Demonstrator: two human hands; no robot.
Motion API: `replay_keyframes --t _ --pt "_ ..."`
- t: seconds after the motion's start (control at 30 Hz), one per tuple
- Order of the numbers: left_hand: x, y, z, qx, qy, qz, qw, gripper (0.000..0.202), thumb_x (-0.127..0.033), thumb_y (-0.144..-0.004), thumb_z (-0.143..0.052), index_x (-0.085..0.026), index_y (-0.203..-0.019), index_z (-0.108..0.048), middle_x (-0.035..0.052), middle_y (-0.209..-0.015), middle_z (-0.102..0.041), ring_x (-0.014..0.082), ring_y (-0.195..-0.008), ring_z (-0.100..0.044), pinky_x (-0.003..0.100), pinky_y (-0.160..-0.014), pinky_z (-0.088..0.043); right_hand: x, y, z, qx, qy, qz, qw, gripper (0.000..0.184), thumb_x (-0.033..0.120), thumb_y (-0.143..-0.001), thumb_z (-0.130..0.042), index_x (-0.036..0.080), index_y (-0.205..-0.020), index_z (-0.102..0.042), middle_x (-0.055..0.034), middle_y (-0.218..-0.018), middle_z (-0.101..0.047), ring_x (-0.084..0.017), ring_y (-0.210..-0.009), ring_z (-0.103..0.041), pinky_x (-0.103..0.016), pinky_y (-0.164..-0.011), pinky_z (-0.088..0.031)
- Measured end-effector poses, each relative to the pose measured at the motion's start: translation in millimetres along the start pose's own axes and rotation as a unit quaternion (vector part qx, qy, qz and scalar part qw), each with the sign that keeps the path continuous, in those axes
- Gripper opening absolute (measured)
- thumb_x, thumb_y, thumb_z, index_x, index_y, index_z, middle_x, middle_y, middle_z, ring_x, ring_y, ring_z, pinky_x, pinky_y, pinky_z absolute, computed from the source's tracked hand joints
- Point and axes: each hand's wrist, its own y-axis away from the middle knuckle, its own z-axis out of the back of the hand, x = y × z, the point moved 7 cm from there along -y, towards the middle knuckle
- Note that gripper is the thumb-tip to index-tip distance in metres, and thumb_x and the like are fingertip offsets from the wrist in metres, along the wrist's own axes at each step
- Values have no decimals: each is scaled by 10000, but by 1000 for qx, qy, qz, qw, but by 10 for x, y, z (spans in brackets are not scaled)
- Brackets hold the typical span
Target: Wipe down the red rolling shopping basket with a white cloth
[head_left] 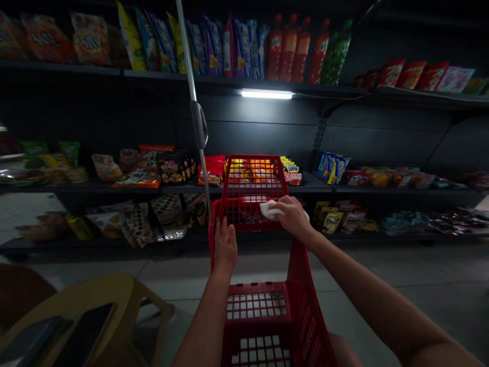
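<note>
A red plastic shopping basket [252,191] lies tipped on its side in front of me, its mesh end facing the shelves. My left hand [224,245] grips the basket's left rim, fingers curled over the edge. My right hand [293,216] is closed on a white cloth [269,209] and presses it against the basket's right wall near the far end. A metal pole with a grey handle [199,122] rises just left of the basket.
Dark shelves [313,186] with snack bags and red bottles [290,48] run across the back, lit by a strip light [266,94]. A yellow plastic stool [114,300] with a dark phone-like slab [86,334] stands at lower left. Grey floor lies to the right.
</note>
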Motion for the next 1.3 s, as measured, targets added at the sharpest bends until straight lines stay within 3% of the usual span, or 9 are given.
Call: replay_keyframes --t 0.13,0.23,0.33,0.5,0.6,0.73,0.83,0.93,1.3 --pt "40 -4 -20 16 -8 5 1000 577 -454 -1010 -265 -153 -1494 -354 136 -1581 -335 234 -1498 -205 473 -1228 -208 961 -410 -544 -22 -13 188 982 448 150 -913 -514 218 -1354 -554 -68 -1471 -474 -234 -1373 -379 -409 -1150 -304" --pt "56 -10 -4 8 -14 -4 1000 598 -462 -1007 -263 -138 -1506 -327 148 -1591 -307 233 -1499 -205 467 -1228 -209 1160 -460 -1001 31 6 274 961 475 146 -938 -488 141 -1413 -484 -88 -1493 -463 -215 -1413 -354 -384 -1184 -279" --pt "58 -15 -2 2 -26 -23 999 641 -484 -999 -271 -88 -1499 -333 180 -1590 -291 245 -1502 -189 456 -1231 -206 711 -316 -983 37 39 257 965 462 103 -910 -506 176 -1364 -544 -60 -1484 -483 -225 -1414 -361 -412 -1196 -261" --pt "70 -8 -35 -5 -24 -22 999 657 -513 -989 -290 -93 -1490 -356 175 -1586 -305 247 -1500 -197 436 -1236 -201 -398 42 -298 17 82 145 986 365 105 -873 -543 226 -1192 -673 -39 -1362 -602 -247 -1276 -491 -442 -1140 -327" --pt "39 13 -62 -4 -16 -17 1000 641 -519 -987 -299 -132 -1495 -359 145 -1605 -273 242 -1504 -182 438 -1235 -203 -626 11 -78 -11 65 42 997 344 70 -830 -534 214 -1080 -720 -63 -1208 -678 -225 -1095 -578 -377 -1011 -442" --pt "12 25 -73 6 -13 -5 1000 628 -521 -987 -296 -152 -1489 -376 135 -1616 -247 244 -1508 -167 445 -1233 -200 -101 -298 -257 -130 28 -14 991 395 138 -868 -522 185 -1239 -650 -92 -1341 -589 -242 -1237 -506 -392 -1097 -376" --pt "36 15 -65 21 -30 7 999 648 -529 -987 -282 -115 -1470 -406 163 -1617 -228 267 -1508 -158 470 -1231 -187 661 -566 -745 -65 39 148 986 515 280 -919 -554 246 -1428 -483 -35 -1534 -409 -271 -1438 -300 -428 -1189 -247" --pt "51 0 -12 14 -46 1 999 649 -531 -985 -289 -112 -1463 -417 156 -1628 -192 271 -1510 -150 460 -1233 -184 947 -716 -1009 -1 58 248 967 486 300 -975 -487 311 -1458 -431 16 -1568 -358 -244 -1476 -237 -414 -1215 -177" --pt "16 30 -5 6 -36 2 999 609 -512 -980 -334 -125 -1429 -474 143 -1625 -212 283 -1501 -187 460 -1227 -224 -830 -481 -157 -118 17 -9 993 332 197 -937 -478 217 -1202 -677 -84 -1203 -664 -232 -1098 -555 -389 -1011 -420"
